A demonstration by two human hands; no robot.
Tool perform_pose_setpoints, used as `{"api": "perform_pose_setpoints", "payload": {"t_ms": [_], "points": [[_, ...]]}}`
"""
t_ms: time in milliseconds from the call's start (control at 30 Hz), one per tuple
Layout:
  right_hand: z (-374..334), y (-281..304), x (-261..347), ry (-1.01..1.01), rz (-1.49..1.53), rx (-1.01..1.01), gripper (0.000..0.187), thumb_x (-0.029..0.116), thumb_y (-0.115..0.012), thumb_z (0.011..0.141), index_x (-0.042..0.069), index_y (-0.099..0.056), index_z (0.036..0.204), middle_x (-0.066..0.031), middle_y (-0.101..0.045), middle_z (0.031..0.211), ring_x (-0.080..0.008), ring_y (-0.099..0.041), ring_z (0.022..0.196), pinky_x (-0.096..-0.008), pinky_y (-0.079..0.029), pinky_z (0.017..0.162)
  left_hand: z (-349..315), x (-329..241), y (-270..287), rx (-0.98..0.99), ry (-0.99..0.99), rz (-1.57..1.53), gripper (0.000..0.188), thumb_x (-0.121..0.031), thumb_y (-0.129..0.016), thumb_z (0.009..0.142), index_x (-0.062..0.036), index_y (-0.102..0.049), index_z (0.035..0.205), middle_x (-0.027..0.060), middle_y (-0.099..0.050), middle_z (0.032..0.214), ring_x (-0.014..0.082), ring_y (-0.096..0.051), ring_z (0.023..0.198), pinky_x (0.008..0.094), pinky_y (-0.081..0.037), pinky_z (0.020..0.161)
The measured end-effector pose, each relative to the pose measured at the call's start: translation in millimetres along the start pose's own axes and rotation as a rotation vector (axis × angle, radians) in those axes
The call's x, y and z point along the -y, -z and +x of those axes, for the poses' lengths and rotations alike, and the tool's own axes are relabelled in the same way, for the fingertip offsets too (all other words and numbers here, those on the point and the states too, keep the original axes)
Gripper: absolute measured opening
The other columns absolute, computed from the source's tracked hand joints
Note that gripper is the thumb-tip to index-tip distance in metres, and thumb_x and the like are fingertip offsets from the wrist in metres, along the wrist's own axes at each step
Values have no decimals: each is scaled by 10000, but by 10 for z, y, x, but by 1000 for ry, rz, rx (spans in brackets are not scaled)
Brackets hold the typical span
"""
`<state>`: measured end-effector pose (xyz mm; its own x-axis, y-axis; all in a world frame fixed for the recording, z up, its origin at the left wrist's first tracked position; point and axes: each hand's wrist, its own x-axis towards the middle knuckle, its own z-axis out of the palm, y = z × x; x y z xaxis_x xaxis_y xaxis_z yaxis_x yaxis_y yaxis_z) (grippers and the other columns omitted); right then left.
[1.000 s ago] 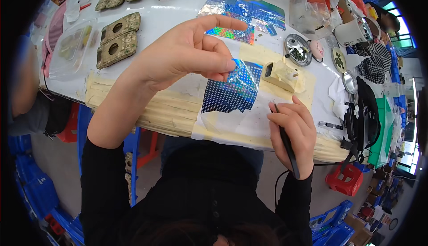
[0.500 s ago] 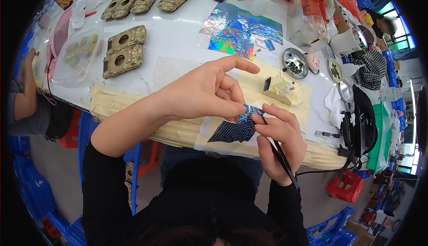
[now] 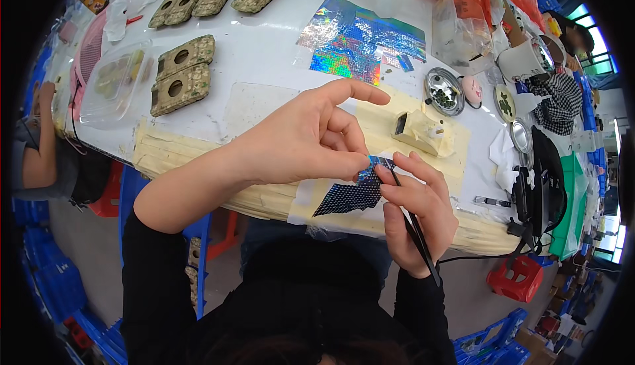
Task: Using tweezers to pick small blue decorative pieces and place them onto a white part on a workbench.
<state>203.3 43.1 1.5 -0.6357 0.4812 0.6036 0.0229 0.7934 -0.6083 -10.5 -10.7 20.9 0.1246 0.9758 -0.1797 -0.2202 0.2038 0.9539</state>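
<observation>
My left hand (image 3: pixel 314 143) pinches the edge of a piece of shiny dotted film (image 3: pixel 347 198) between thumb and a finger, its index finger stretched out above. The film gleams blue near my fingertips and looks dark lower down, over the table's near edge. In my right hand (image 3: pixel 423 216) lies a pair of black tweezers (image 3: pixel 418 233), slanting down toward the wrist. The right fingertips meet the film beside my left thumb. Whether the tweezer tips grip anything is hidden. Just beyond the hands stands a small tape-wrapped block (image 3: pixel 424 133).
Holographic sheets (image 3: pixel 364 38) lie farther back. Camouflage-patterned model hulls (image 3: pixel 180 90) sit left, near a clear plastic box (image 3: pixel 116 84). At right are a round metal dish (image 3: pixel 444 92) with small dark parts, a nail clipper (image 3: pixel 493 202) and a black bag (image 3: pixel 548 173). Another person's arm (image 3: pixel 43 137) shows far left.
The whole view has shifted slightly. Both hands keep nearly the same pose, with the film still pinched and the tweezers still held.
</observation>
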Motion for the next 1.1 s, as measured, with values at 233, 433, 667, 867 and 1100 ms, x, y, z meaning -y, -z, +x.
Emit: {"api": "perform_pose_setpoints", "payload": {"t_ms": [233,433,667,867,1100], "points": [[7,7,-7,9,2,7,220,-43,-714,731,28,-678,937,-145,-732,968,-328,-644,1078,-495,-466,974,5,12,-16,3,-4,-14,677,45,-660,804,-16,-372,1414,23,-656,769,66,-644,692,193,-508,640],[22,7,-7,13,-33,28,237,-58,-710,721,28,-678,939,-139,-733,969,-313,-646,1066,-500,-455,982,-11,0,-26,-13,-14,20,681,47,-656,802,-21,-371,1417,17,-654,766,49,-634,698,180,-499,644],[51,2,10,0,-58,34,247,-73,-709,715,28,-674,937,-142,-732,966,-308,-646,1054,-487,-455,988,-24,-2,-52,-43,-44,64,689,51,-651,802,-47,-372,1424,3,-645,767,25,-614,699,161,-481,645],[31,-19,0,3,-54,20,247,-66,-715,722,29,-662,944,-145,-731,967,-302,-651,1031,-484,-455,990,-17,-16,-55,-44,-10,40,683,43,-657,804,-45,-378,1422,4,-645,767,28,-616,698,166,-482,646],[3,-31,-12,13,-3,-11,229,-38,-717,743,31,-646,949,-159,-729,978,-302,-654,1021,-494,-455,986,-9,-6,-37,-20,17,-75,692,28,-674,813,-15,-361,1429,26,-649,775,68,-646,700,193,-516,653]]}}
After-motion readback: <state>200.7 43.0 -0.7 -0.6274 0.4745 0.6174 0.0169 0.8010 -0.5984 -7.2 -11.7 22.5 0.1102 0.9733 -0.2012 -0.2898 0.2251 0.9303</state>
